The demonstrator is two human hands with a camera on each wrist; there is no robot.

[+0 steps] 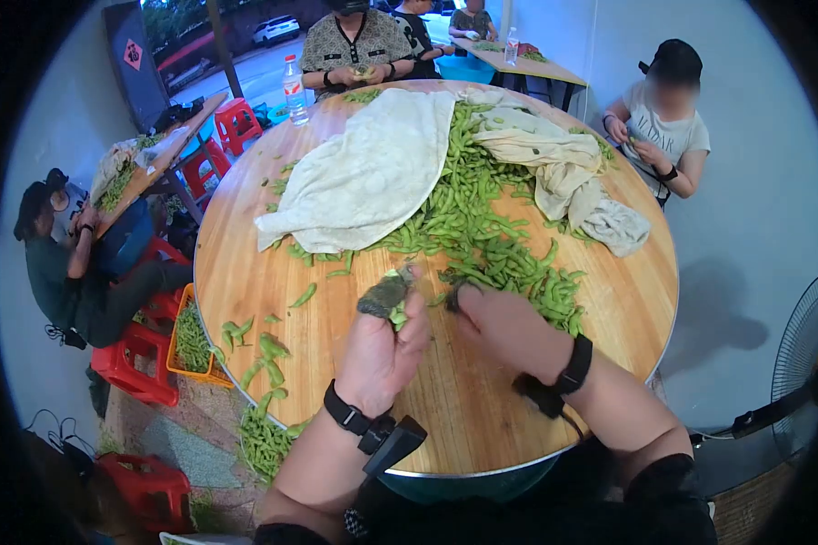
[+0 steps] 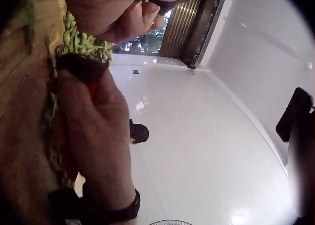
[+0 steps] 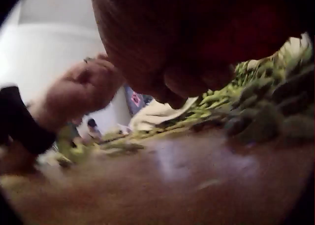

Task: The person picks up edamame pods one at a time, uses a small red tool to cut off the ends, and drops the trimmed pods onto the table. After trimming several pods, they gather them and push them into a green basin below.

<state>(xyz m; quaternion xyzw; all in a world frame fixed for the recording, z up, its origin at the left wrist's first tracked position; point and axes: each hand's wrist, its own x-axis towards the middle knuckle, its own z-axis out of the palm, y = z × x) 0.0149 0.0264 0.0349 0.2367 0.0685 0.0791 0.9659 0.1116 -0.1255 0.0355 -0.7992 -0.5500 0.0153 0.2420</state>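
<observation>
My left hand (image 1: 386, 354) is raised over the round wooden table (image 1: 463, 400), gripping a dark, greyish-green item (image 1: 384, 296) with paler green bits at its edges. To its right, my right hand (image 1: 515, 334) is beside the near edge of the green pod heap (image 1: 482, 218). Its fingertips pinch something small and dark (image 1: 453, 296), which cannot be identified. In the left wrist view the right hand (image 2: 98, 136) has a dark covering or piece (image 2: 82, 67) at thumb and finger. The hands are apart.
White cloth (image 1: 373, 173) covers part of the heap; crumpled cloths (image 1: 563, 173) lie at the right. Loose pods (image 1: 268, 359) lie at the left edge. A bottle (image 1: 294, 91) stands at the back. Several people sit around, with red stools (image 1: 136, 363) at the left and a fan (image 1: 800, 363) at the right.
</observation>
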